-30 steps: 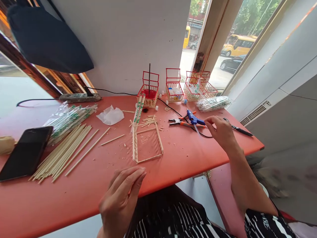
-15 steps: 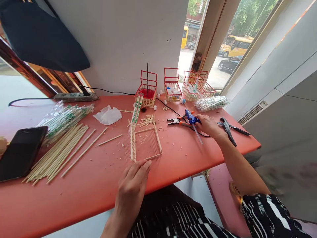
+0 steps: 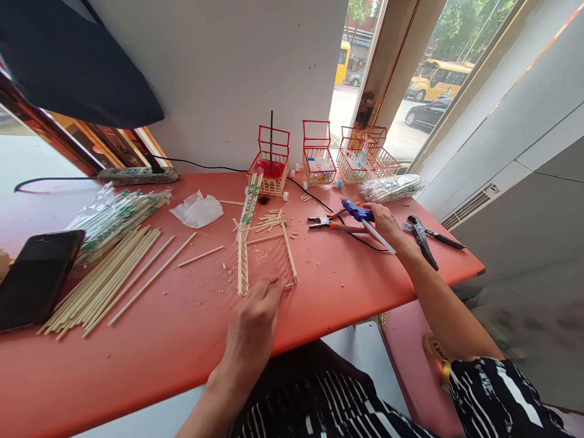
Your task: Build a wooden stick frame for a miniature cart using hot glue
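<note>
Four baskets [image 3: 274, 185] had been assembled, as they appeared, behind the partly built stick frame [image 3: 243, 261]. Its near edge was covered by the left hand [image 3: 253, 316]; whether anything was pinched could not be told. Right of the frame, the glue gun [image 3: 358, 211] was grasped by the right hand [image 3: 387, 228]; left of it, long sticks [image 3: 104, 277] were left unattached.

Two bare hands reach forward, well apart, backs mostly showing.
The left hand [image 3: 256, 309] is low near the middle, its forearm [image 3: 211, 395] slanting up from the bottom edge, knuckles raised, fingers close together and bent down at the tips, the thumb hard to make out. The right hand [image 3: 385, 226] is farther forward, fingers curled in a grip and pointing left, the wrist nearly in line with the right forearm [image 3: 449, 310], which slants down to a black-and-white patterned sleeve [image 3: 495, 395].
</note>
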Action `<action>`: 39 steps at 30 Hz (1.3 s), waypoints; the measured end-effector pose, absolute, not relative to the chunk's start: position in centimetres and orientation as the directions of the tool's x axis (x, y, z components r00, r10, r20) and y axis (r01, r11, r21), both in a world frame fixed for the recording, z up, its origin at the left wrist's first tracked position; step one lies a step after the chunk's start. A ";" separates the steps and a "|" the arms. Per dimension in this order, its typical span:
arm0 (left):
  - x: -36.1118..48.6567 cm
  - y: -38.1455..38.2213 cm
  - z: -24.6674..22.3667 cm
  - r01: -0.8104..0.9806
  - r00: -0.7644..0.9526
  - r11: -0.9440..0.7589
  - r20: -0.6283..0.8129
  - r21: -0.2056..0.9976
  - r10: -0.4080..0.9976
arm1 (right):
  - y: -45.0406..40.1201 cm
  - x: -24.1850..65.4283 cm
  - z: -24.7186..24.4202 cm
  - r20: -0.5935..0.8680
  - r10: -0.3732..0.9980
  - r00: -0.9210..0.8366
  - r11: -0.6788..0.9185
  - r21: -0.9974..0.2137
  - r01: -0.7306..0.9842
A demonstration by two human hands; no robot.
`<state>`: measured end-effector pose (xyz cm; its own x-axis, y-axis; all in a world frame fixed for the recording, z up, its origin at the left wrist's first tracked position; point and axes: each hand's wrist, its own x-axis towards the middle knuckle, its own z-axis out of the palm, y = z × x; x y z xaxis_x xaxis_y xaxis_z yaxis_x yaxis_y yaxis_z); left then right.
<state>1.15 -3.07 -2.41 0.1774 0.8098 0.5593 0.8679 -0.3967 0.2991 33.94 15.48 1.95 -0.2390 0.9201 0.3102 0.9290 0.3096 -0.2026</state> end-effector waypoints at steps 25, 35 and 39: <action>1.6 -2.3 -2.6 0.923 0.155 -0.252 0.318 0.292 0.935 | -0.5 29.4 3.5 -0.073 0.878 -0.473 0.218 -0.818 0.532; 1.3 -2.3 -3.4 0.857 0.130 -0.322 0.436 0.402 0.891 | -0.9 27.8 2.7 -0.135 0.894 -0.428 0.155 -0.803 0.576; 1.2 -2.4 -3.4 0.844 0.135 -0.342 0.453 0.413 0.881 | -0.7 27.3 2.9 -0.165 0.889 -0.428 0.140 -0.792 0.595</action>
